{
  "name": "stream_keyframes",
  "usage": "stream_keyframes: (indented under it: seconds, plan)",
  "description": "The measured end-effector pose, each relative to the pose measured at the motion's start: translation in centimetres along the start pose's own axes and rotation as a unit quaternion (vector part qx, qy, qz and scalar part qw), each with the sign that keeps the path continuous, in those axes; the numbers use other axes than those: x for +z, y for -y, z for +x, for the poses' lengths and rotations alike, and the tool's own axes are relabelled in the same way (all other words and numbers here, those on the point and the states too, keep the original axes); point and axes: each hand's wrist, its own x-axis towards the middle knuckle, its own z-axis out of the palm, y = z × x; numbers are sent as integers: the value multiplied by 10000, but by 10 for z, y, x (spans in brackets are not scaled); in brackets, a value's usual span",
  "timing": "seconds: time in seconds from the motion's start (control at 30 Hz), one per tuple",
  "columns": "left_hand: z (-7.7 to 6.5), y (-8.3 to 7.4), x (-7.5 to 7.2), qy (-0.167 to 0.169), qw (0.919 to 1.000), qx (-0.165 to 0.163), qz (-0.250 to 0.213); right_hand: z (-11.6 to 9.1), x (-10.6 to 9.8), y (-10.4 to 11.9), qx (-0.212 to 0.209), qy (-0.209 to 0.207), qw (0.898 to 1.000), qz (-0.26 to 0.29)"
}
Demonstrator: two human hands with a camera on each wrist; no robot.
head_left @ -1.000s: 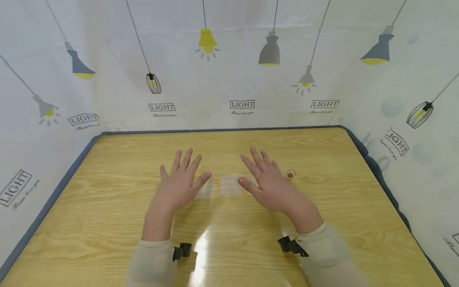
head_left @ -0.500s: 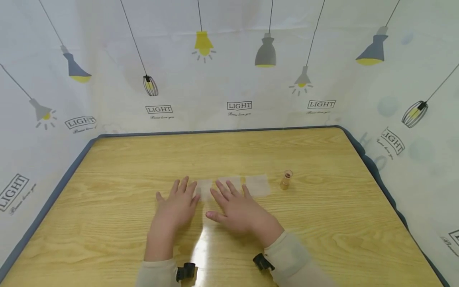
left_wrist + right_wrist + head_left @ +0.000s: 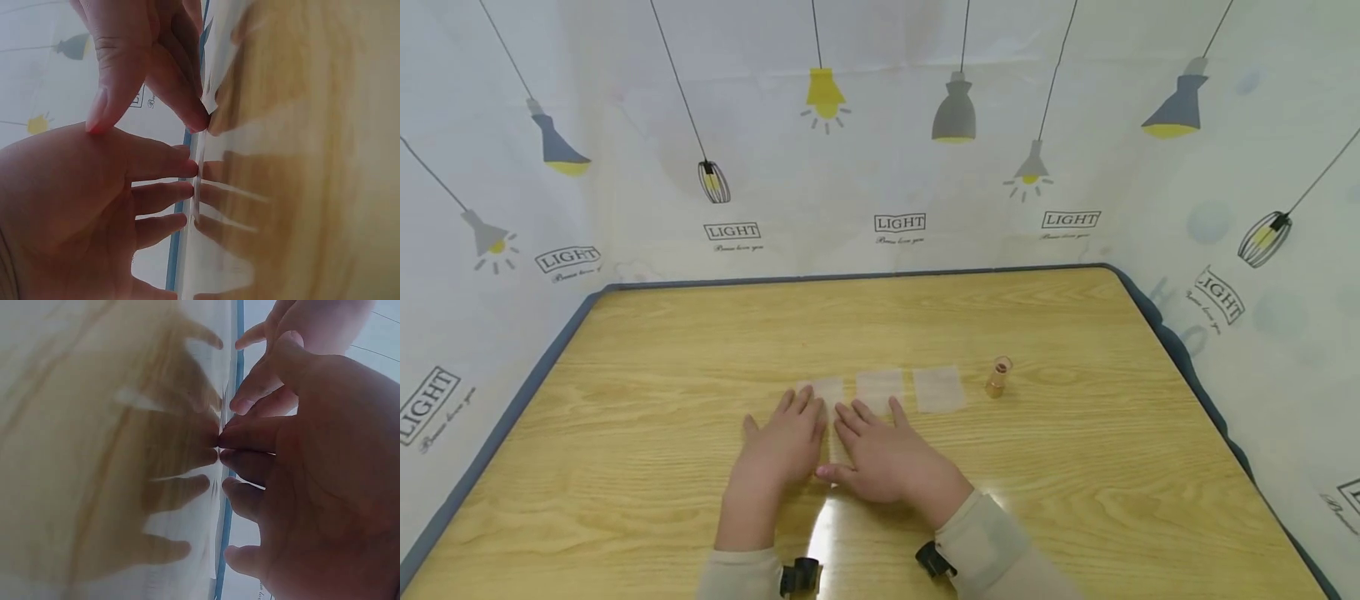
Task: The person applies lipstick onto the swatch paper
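Low over the wooden table, my left hand [image 3: 782, 446] has its fingers extended, their tips at the left pale translucent square sheet [image 3: 830, 389]. Beside it, my right hand [image 3: 883, 458] lies with straight fingers, close to the left one, partly covering the lower edge of the middle sheet [image 3: 880, 383]. A whitish strip shows between the two hands; whether it belongs to a sheet I cannot tell. In the wrist views, fingertips of the left hand [image 3: 69, 194] and the right hand [image 3: 325, 462] meet or nearly meet the tabletop. Neither hand grips anything.
A third pale sheet [image 3: 938, 389] lies flat to the right of the middle one. Further right stands a small pinkish-amber, clear-rimmed vessel [image 3: 998, 379]. The glossy wooden table [image 3: 1075, 467] has a dark blue edge and a lamp-printed cloth [image 3: 820, 183] around it.
Both hands have drawn back toward the body and come together. The right hand moved left, uncovering the right sheet and the small vessel; the left shifted slightly right.
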Motion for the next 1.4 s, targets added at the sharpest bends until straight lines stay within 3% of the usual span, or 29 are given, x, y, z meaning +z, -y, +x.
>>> stream_keyframes:
  seconds: [0.57, 0.8, 1.07, 1.2, 1.4]
  plan:
    - [4, -5, 2, 35, 10000, 56, -53, -3, -3, -4, 49, -61, 10000, -1]
    - [11, -5, 4, -60, 9999, 136, 81, -2, -3, -9, 31, -170, 9998, -80]
    - [12, -13, -5, -287, 9992, 243, 148, -7, -13, -21, 51, -389, 9991, 136]
    - [14, -21, -13, -436, 9984, 335, 152, -20, -31, -35, 120, -674, 9961, 561]
    - [18, -39, -26, -684, 9962, 539, -8, -46, -54, -67, 352, -1557, 9837, 827]
